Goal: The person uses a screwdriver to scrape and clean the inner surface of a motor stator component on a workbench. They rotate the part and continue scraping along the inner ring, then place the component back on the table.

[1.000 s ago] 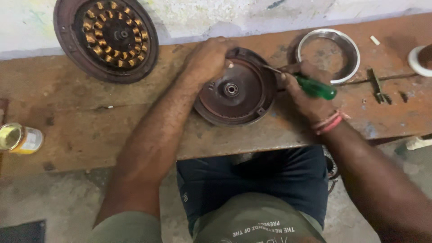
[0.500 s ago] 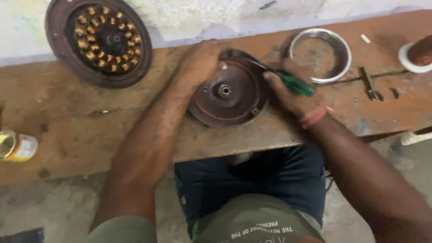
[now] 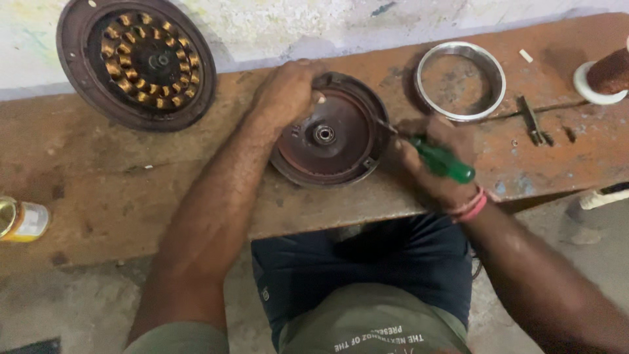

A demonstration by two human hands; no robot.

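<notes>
A round rusty-brown motor cover with a centre bearing lies on the wooden bench. My left hand grips its upper left rim. My right hand holds a green-handled screwdriver, whose thin shaft points up-left and touches the cover's right rim.
A round stator with copper windings leans against the wall at the back left. A metal ring lies at the back right, a small tool and a spool of copper wire further right. A yellow can stands at the left edge.
The screwdriver tip has shifted along the cover's right rim, from its top edge downward. My left hand keeps its hold on the cover.
</notes>
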